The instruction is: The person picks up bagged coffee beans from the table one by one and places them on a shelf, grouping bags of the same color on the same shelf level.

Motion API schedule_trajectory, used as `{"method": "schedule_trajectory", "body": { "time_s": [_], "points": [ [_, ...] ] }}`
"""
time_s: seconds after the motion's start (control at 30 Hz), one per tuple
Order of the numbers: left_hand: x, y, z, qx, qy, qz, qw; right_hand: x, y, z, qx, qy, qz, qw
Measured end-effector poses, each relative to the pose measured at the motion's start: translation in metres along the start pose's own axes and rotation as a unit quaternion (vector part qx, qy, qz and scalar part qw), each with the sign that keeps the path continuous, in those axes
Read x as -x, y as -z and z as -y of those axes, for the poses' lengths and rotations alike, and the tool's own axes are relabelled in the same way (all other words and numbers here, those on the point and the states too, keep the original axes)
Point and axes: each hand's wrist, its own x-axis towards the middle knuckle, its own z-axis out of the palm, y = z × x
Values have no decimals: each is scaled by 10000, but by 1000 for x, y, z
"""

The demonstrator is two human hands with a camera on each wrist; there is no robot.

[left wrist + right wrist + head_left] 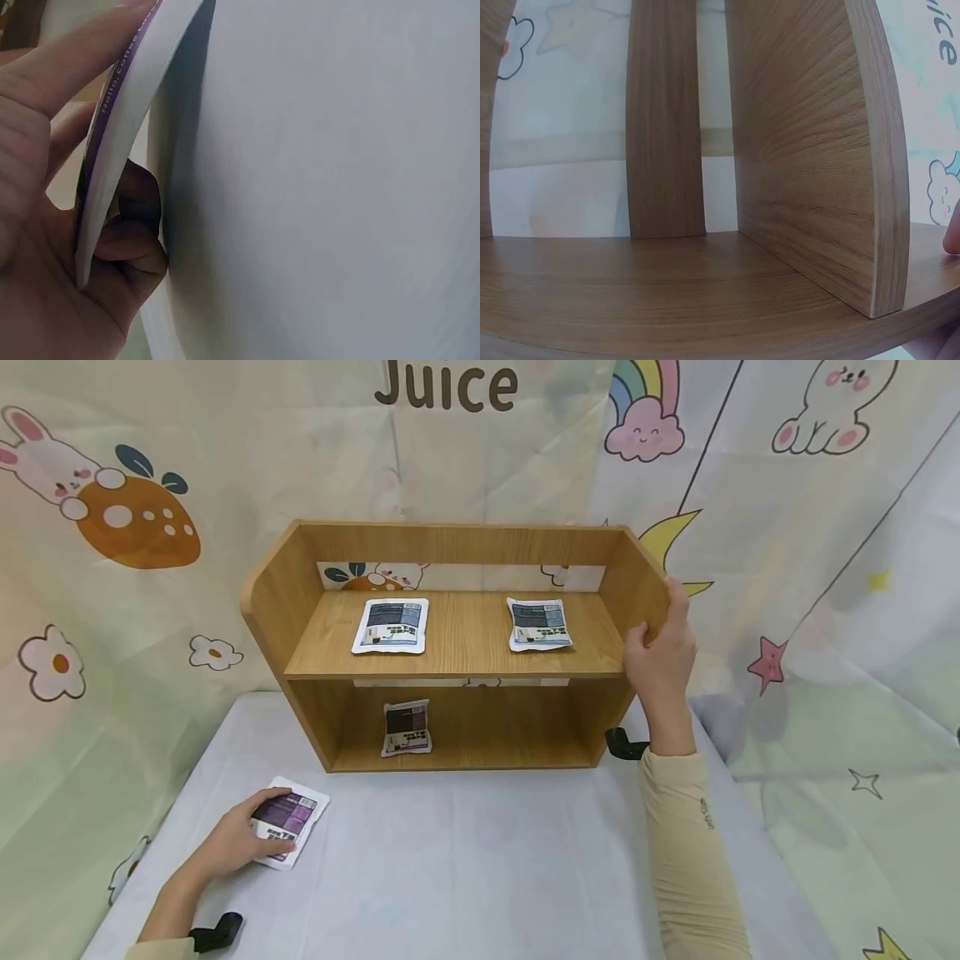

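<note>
At the lower left of the head view, my left hand (238,835) holds a flat white packet with a purple label (288,818), thumb and fingers around it. The left wrist view shows this packet (124,142) edge-on, with fingers on both sides and some curled beneath it, close to the white tabletop. My right hand (663,656) grips the right side panel of a two-tier wooden shelf (465,662), thumb on the inner face. In the right wrist view only bits of this hand (952,232) show beside the wooden panel (817,150).
Two blue-labelled packets lie on the upper tier, one left (390,627) and one right (539,625). A dark-labelled packet (407,728) leans on the lower tier. The shelf stands at the back of a white-covered table (480,860), before a printed cloth backdrop (262,468).
</note>
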Motion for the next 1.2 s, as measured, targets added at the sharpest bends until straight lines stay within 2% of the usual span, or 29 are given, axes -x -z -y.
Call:
{"method": "schedule_trajectory", "body": {
  "time_s": [0.17,0.37,0.53,0.7,0.93,1.2],
  "points": [
    [-1,-13,-14,459,-115,-266,9985,0,0,0,-8,21,4,10000],
    [-4,-34,-39,783,-220,-275,9963,-2,1,2,23,9,18,10000],
    [-14,-52,-63,1044,-162,-170,9943,-1,2,3,39,-15,32,10000],
    [-25,-70,-83,1449,-242,-77,9891,1,2,2,45,10,40,10000],
    [-43,-95,-108,1785,-555,-183,9822,2,2,2,61,0,35,10000],
    [-61,-114,-137,1990,-624,-359,9773,1,2,2,34,66,19,10000]
  ]
}}
